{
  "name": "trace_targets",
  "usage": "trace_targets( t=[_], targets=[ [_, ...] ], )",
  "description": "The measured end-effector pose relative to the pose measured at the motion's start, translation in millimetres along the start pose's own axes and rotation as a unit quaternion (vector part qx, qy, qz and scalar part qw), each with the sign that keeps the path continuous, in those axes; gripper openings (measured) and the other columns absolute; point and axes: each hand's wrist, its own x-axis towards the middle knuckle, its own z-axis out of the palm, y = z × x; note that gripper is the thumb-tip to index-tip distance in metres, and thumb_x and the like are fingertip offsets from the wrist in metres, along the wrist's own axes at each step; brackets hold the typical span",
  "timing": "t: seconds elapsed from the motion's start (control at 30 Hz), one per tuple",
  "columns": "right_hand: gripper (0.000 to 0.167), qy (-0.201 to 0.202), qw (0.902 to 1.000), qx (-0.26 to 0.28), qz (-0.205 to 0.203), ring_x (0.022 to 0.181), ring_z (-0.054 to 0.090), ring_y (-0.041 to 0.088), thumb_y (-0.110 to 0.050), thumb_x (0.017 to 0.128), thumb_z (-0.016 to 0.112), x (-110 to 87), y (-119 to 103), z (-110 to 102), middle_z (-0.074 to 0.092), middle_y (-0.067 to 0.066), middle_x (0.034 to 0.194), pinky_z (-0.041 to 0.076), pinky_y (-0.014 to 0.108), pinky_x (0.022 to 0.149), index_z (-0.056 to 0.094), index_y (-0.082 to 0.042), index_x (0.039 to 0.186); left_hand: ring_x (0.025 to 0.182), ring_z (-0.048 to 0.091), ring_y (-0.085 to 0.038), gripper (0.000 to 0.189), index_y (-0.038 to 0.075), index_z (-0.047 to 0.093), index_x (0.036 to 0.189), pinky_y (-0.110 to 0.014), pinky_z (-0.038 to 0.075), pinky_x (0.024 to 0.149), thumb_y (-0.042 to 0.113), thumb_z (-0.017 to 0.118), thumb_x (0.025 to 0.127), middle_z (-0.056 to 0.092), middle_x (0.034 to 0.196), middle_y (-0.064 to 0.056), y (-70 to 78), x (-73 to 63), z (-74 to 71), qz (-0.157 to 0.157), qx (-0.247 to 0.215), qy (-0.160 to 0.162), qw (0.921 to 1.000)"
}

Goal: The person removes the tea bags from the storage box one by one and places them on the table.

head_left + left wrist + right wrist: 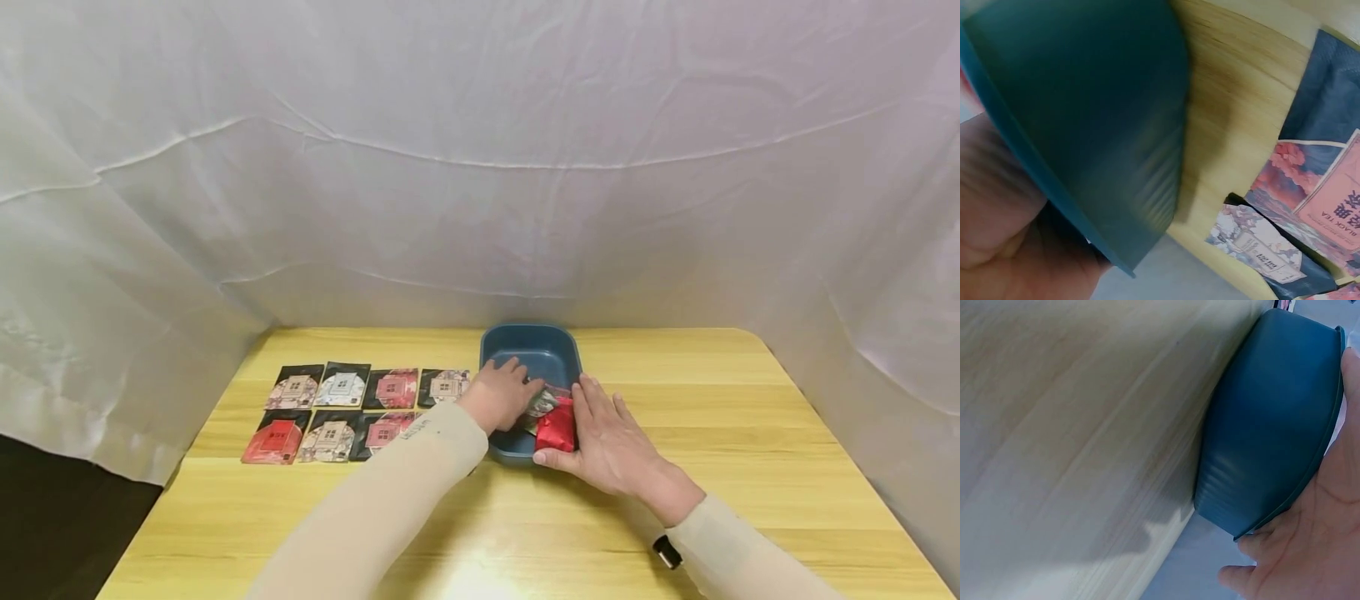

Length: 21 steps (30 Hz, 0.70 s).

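A dark blue plastic basin (528,337) stands on the table. Inside it lie a shiny red packet (556,427) and a silvery-green packet (542,403). My left hand (501,393) reaches over the basin's left rim, fingers spread inside, with the thumb side close to the silvery packet; its palm hides part of the basin. Along the right rim lies my right hand (611,437), fingers fairly straight and thumb stretched across the front end beside the red packet. In the right wrist view that hand (1310,544) touches the rim of the basin (1266,425).
Left of the basin, tea packets lie in two rows, among them a red one (274,437), a pale one (343,385) and a pink-and-black one (393,388). My left forearm passes close over the front row. A white cloth (480,208) hangs behind the wooden table (720,400).
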Motion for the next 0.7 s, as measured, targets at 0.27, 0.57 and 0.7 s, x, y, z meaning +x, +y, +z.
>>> trace_targets(
  t=[0.27, 0.57, 0.7],
  targets=[
    [0.129, -0.001, 1.0, 0.003, 0.003, 0.158, 0.025, 0.046, -0.091, 0.085, 0.049, -0.4, 0, 0, 0.024, 0.031, 0.17, 0.025, 0.068, 0.124, 0.027, 0.011, 0.161, 0.158, 0.034, -0.026, 0.091, 0.022, 0.042, 0.161, -0.046, 0.034, 0.127, 0.044, 0.087, 0.085, 0.046, 0.165, -0.002, -6.2, 0.3, 1.0, 0.018, -0.056, 0.005, 0.9982],
    [0.13, -0.002, 1.0, 0.003, 0.002, 0.158, 0.025, 0.046, -0.094, 0.085, 0.045, -0.6, 0, 0, 0.024, 0.031, 0.17, 0.025, 0.068, 0.125, 0.028, 0.011, 0.16, 0.156, 0.036, -0.026, 0.094, 0.017, 0.044, 0.159, -0.042, 0.034, 0.127, 0.046, 0.089, 0.081, 0.05, 0.161, -0.002, -12.6, 0.8, 1.0, 0.043, -0.123, -0.004, 0.9914],
    [0.13, -0.001, 1.0, 0.004, 0.001, 0.158, 0.025, 0.046, -0.093, 0.085, 0.046, -0.7, 0, 0, 0.024, 0.031, 0.169, 0.025, 0.068, 0.124, 0.028, 0.011, 0.16, 0.149, 0.045, -0.025, 0.088, 0.016, 0.049, 0.155, -0.04, 0.039, 0.123, 0.044, 0.09, 0.081, 0.057, 0.153, -0.002, -15.4, 1.6, 1.5, 0.054, -0.138, 0.005, 0.9889]
  ],
)
